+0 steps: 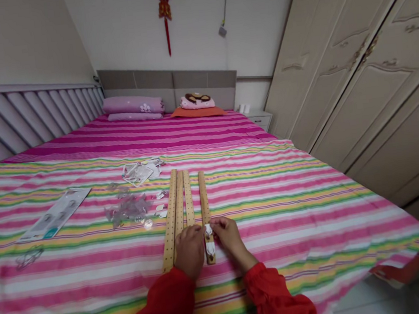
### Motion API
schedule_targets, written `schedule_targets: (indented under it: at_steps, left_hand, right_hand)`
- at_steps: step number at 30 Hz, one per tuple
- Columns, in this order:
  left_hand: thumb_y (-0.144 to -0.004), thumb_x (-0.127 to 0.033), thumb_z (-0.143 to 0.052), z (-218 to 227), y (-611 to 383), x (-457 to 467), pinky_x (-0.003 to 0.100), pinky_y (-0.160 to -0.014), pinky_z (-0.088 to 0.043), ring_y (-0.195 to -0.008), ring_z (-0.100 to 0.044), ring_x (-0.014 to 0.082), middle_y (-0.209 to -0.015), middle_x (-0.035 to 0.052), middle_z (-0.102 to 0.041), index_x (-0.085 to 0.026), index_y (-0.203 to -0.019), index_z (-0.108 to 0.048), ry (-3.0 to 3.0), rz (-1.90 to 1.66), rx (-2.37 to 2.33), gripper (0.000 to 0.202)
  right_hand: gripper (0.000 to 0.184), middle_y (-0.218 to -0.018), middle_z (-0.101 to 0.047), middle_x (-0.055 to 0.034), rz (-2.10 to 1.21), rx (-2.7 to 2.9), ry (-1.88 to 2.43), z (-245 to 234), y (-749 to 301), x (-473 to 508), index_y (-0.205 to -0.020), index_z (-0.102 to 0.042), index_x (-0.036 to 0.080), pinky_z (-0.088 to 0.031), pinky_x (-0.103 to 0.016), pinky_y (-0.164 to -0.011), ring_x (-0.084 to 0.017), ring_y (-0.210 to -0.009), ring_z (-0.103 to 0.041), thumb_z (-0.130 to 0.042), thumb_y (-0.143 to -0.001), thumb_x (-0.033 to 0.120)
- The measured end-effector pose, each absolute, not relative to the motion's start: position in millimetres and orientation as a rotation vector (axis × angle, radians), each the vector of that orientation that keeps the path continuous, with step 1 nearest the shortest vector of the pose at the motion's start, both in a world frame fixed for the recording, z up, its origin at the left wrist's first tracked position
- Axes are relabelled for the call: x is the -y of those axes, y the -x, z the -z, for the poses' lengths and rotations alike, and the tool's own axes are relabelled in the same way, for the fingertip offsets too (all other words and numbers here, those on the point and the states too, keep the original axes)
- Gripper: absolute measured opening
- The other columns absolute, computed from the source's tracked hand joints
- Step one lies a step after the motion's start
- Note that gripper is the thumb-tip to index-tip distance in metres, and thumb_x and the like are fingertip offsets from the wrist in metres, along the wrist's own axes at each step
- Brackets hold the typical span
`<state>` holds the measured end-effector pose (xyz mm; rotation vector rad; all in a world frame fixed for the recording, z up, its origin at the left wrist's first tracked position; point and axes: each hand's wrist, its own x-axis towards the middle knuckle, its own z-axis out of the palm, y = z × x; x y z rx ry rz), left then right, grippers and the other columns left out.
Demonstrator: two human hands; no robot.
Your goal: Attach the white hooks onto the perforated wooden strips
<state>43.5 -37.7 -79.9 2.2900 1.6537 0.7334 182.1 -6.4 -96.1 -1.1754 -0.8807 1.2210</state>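
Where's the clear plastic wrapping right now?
In the head view, the crumpled clear plastic lies on the striped bedspread, left of the wooden strips, beside the packaging card.

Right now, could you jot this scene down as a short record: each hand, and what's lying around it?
Left hand: over the ends of three wooden strips
Right hand: touching a white hook on a fourth wooden strip
Also on that strip: a second white hook
Surface: striped bedspread
Nearby: clear plastic wrappers, printed card

The right hand [232, 237] could pass rightward over the striped bedspread [297, 232], while the wooden strips [179, 206] lie in its way left.
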Motion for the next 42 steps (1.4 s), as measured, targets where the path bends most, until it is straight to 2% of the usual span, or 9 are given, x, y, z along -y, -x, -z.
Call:
schedule_targets:
  at_steps: [5, 11, 18, 24, 30, 37, 42]
  left_hand:
    - [-0.081, -0.012, -0.043, 85, -43, 39, 0.043, -0.09, -0.031, -0.11, -0.049, 0.026, -0.116, 0.0077, -0.063, -0.026, -0.119, -0.06, -2.323, -0.699, -1.636, 0.043]
    - [-0.08, -0.01, -0.045, 85, -43, 40, 0.043, -0.09, -0.032, -0.109, -0.05, 0.0251, -0.115, 0.0074, -0.064, -0.027, -0.118, -0.061, -2.371, -0.696, -1.656, 0.044]
    - [-0.081, -0.009, -0.044, 81, -46, 43, 0.042, -0.091, -0.032, -0.11, -0.051, 0.0237, -0.115, 0.0064, -0.064, -0.027, -0.118, -0.061, -2.418, -0.629, -1.705, 0.044]
    - [-0.081, -0.009, -0.043, 81, -46, 44, 0.042, -0.091, -0.032, -0.109, -0.052, 0.0239, -0.115, 0.0066, -0.065, -0.027, -0.118, -0.061, -2.44, -0.621, -1.714, 0.044]
    - [-0.081, -0.009, -0.043, 82, -46, 44, 0.042, -0.092, -0.031, -0.111, -0.051, 0.0236, -0.117, 0.0068, -0.064, -0.024, -0.12, -0.059, -2.42, -0.605, -1.743, 0.045]
    - [-0.081, -0.009, -0.044, 80, -50, 45, 0.042, -0.09, -0.031, -0.11, -0.051, 0.0235, -0.117, 0.0064, -0.063, -0.026, -0.12, -0.059, -2.438, -0.619, -1.77, 0.045]
    - [-0.081, -0.01, -0.045, 82, -50, 44, 0.041, -0.089, -0.032, -0.106, -0.053, 0.0234, -0.112, 0.0062, -0.064, -0.028, -0.116, -0.061, -2.492, -0.646, -1.779, 0.043]
  right_hand:
    - [0.011, -0.047, -0.06, 0.0034, -1.18, 0.875, 1.199, 95, -181, 8, -0.059, -0.066, 0.016, -0.039, -0.024, -0.044, -0.011, -0.042, -0.048, -0.068, -0.053, 0.026]
    - [0.013, -0.054, -0.064, -0.0001, -1.1, 0.942, 1.238, 101, -181, 7, -0.062, -0.068, 0.017, -0.042, -0.024, -0.047, -0.015, -0.051, -0.055, -0.067, -0.057, 0.029]
    - [0.016, -0.056, -0.067, -0.0021, -1.07, 0.965, 1.301, 107, -181, 8, -0.064, -0.07, 0.017, -0.044, -0.026, -0.047, -0.017, -0.05, -0.057, -0.067, -0.057, 0.031]
    - [0.015, -0.053, -0.064, -0.0001, -1.13, 0.894, 1.268, 106, -180, 9, -0.063, -0.068, 0.017, -0.043, -0.026, -0.046, -0.015, -0.048, -0.054, -0.068, -0.056, 0.03]
    - [0.02, -0.048, -0.056, 0.0036, -1.124, 0.885, 1.189, 114, -181, 9, -0.064, -0.062, 0.017, -0.039, -0.023, -0.045, -0.012, -0.045, -0.048, -0.066, -0.064, 0.036]
    - [0.022, -0.051, -0.054, 0.0049, -1.077, 0.862, 1.229, 120, -178, 4, -0.064, -0.06, 0.018, -0.041, -0.024, -0.048, -0.011, -0.048, -0.048, -0.073, -0.053, 0.032]
    - [0.02, -0.053, -0.054, 0.0049, -1.038, 0.874, 1.244, 122, -175, 3, -0.063, -0.057, 0.019, -0.042, -0.023, -0.049, -0.012, -0.05, -0.049, -0.071, -0.054, 0.03]
